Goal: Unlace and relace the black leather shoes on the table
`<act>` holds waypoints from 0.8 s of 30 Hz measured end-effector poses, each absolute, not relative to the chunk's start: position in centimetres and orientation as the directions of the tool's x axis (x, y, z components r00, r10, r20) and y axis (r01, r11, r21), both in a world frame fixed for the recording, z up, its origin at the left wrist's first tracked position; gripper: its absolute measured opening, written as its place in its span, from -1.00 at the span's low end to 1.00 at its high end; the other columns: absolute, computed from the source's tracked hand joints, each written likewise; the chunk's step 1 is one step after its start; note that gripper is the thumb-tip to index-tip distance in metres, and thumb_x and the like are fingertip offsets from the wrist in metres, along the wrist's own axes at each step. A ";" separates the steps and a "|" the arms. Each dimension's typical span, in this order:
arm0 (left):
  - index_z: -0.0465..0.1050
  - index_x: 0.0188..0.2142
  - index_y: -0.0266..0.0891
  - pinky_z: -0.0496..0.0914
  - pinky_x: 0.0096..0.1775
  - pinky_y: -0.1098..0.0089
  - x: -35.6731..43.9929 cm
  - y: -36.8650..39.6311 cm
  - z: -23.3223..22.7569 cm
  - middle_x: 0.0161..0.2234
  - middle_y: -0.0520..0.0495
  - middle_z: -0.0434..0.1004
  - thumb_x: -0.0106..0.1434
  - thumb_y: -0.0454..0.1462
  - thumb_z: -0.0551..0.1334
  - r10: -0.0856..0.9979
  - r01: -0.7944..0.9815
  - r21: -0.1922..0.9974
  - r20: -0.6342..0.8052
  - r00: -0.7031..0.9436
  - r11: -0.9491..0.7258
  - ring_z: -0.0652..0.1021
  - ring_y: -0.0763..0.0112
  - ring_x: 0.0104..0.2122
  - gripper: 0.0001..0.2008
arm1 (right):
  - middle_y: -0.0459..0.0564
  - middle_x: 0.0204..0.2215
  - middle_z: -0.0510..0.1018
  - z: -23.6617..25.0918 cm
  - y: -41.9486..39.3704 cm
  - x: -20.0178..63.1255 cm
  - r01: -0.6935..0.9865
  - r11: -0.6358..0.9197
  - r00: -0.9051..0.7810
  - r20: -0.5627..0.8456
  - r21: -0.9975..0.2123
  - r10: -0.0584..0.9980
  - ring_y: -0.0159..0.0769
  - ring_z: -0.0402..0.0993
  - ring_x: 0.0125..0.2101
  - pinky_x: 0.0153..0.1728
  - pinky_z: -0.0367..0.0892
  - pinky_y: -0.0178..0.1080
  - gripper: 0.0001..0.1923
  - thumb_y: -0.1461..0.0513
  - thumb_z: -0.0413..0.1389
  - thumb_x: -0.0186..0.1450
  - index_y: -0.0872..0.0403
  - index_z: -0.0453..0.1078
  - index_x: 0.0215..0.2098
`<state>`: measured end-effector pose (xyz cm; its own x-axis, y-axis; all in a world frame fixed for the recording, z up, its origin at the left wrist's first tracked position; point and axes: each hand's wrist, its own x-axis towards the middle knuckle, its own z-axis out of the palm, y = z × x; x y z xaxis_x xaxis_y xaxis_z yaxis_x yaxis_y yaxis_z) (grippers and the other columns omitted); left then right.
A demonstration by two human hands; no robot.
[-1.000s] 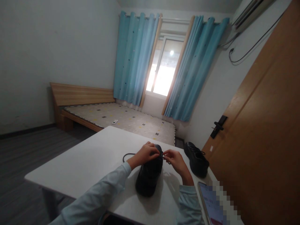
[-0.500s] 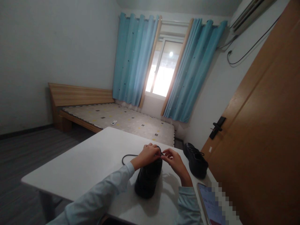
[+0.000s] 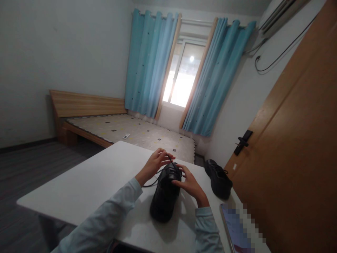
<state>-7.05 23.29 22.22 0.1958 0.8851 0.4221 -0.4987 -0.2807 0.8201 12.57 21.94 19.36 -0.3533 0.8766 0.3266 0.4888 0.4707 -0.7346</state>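
Note:
A black lace-up shoe (image 3: 164, 200) stands on the white table in front of me, its heel toward me. My left hand (image 3: 156, 162) is raised over the far left side of the shoe, its fingers closed on a black shoelace (image 3: 171, 159) that stretches down to the eyelets. Another length of lace curves out over the tabletop left of the shoe. From the right, my right hand (image 3: 191, 184) grips the shoe's upper, with the thumb at the opening and the fingers by the lacing. Fine detail between the fingers is too small to make out.
A second black shoe (image 3: 218, 179) rests at the table's right edge. Nearer me lies a phone (image 3: 234, 228). Beyond the white table (image 3: 86, 186) is a bed (image 3: 142, 135) with a white remote (image 3: 126, 136) on it. A wooden door (image 3: 289, 140) stands close on the right.
My left hand has moved left and up from the shoe, drawing a lace taut. My right hand has shifted from the lace at the shoe's top onto its upper.

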 end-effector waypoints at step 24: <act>0.14 -0.38 -0.23 0.41 -0.46 0.43 -9.5 23.5 23.0 -0.63 0.21 0.17 0.24 -0.07 0.14 0.770 -0.417 0.693 0.638 -0.026 -0.588 0.28 0.61 -0.64 -0.71 | 0.06 0.09 0.26 18.6 22.2 13.0 0.471 0.380 -0.389 0.199 -0.796 0.899 -0.10 0.17 0.10 -0.17 0.34 -0.16 -0.36 0.20 0.21 0.07 -0.03 0.16 0.10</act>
<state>-9.48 23.47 23.03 -0.0263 0.7699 0.6376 -0.4174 -0.5881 0.6928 13.01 22.24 18.62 -0.3889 0.8994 0.1995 0.4708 0.3801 -0.7962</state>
